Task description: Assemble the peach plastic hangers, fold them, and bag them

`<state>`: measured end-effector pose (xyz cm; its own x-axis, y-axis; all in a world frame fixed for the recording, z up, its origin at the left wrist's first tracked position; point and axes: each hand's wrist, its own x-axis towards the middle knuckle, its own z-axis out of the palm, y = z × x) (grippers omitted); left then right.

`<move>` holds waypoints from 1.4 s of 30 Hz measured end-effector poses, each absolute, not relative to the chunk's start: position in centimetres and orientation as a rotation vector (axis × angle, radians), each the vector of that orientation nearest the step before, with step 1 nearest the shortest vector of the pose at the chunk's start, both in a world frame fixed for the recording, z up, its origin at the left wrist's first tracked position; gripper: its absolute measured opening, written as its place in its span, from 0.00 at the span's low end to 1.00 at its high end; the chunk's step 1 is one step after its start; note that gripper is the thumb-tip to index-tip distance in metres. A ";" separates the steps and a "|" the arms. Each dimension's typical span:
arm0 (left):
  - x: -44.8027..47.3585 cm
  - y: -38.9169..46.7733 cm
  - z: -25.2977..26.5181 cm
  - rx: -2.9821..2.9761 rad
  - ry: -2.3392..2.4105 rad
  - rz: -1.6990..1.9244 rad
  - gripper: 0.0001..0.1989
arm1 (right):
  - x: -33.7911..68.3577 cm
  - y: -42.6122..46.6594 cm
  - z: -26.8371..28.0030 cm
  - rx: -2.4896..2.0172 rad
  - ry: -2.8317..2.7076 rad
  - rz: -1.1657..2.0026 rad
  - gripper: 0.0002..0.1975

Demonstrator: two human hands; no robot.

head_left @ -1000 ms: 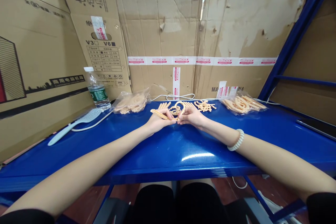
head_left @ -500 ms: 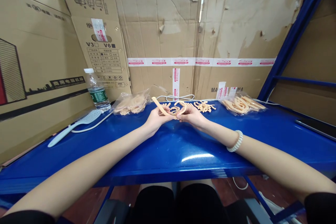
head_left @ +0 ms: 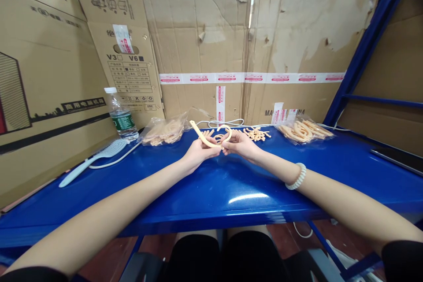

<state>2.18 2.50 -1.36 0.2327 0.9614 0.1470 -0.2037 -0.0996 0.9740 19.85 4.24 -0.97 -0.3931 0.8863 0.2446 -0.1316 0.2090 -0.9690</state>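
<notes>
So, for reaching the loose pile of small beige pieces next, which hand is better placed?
Likely the right hand: it is nearer the loose pile than the left hand, though both hold curved beige parts.

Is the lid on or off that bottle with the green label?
On: the white cap covers the bottle's top.

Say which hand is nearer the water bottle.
Left. The left hand is to the right of the water bottle; the right hand is farther right.
</notes>
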 end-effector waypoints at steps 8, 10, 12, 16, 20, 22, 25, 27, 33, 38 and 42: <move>2.1 2.4 -1.3 1.244 0.818 1.132 0.16 | 20.1 4.3 -0.5 -0.782 -1.563 1.330 0.18; 2.1 2.3 -1.2 1.235 0.824 1.114 0.14 | 20.2 4.3 -0.4 -0.792 -1.572 1.332 0.16; 2.1 2.3 -1.1 1.219 0.836 1.104 0.12 | 20.3 4.3 -0.4 -0.798 -1.559 1.335 0.14; 2.1 2.4 -1.2 1.182 0.862 1.099 0.10 | 20.6 4.4 0.2 -0.791 -1.498 1.345 0.11; 2.1 2.6 -1.3 1.154 0.873 1.117 0.09 | 21.9 5.3 1.1 -0.757 -1.450 1.236 0.11; 2.1 2.7 -1.4 1.146 0.877 1.123 0.09 | 23.0 6.2 1.5 -0.784 -1.505 1.068 0.10; 2.0 2.8 -1.5 1.139 0.877 1.126 0.08 | 24.7 7.4 1.6 -0.981 -1.767 0.586 0.09; 2.0 2.9 -1.5 1.138 0.875 1.123 0.08 | 25.4 7.9 1.2 -1.136 -2.057 0.143 0.09; 2.0 3.1 -1.7 1.157 0.877 1.104 0.09 | 24.9 8.2 -0.8 -1.233 -2.400 -0.310 0.11; 2.0 3.2 -1.8 1.175 0.878 1.092 0.10 | 24.2 8.3 -1.5 -1.198 -2.461 -0.297 0.10; 2.0 3.2 -1.8 1.184 0.875 1.087 0.10 | 24.1 8.5 -1.6 -1.147 -2.414 -0.187 0.08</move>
<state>1.98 3.19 -1.78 0.2692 0.9629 0.0207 -0.1851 0.0307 0.9822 24.07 8.50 -1.64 -0.5479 0.6995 0.4587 0.7620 0.6437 -0.0714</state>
